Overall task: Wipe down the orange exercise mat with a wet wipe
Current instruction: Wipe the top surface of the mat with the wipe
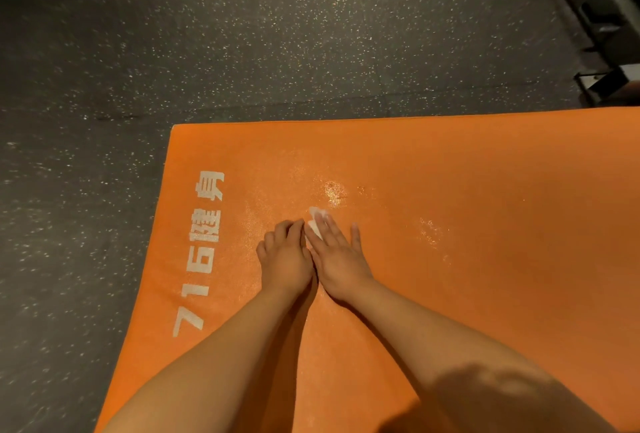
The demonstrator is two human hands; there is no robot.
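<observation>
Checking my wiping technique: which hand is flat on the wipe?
The right hand, fingers straight over the white wipe; the left hand sits beside it with bent fingers.

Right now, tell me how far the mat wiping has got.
Done: a wet sheen glistens on the orange mat. In hand: the right hand presses the wet wipe flat, left hand beside it. Left: the matte right stretch and the white lettering look dry.

- Floor (242,34): you see dark grey rubber flecked with pale specks, crossed by faint tile seams.
- Metal frame (604,30): far to your right, dark, standing on the floor; kind unclear.
- Light: dim and warm.
</observation>
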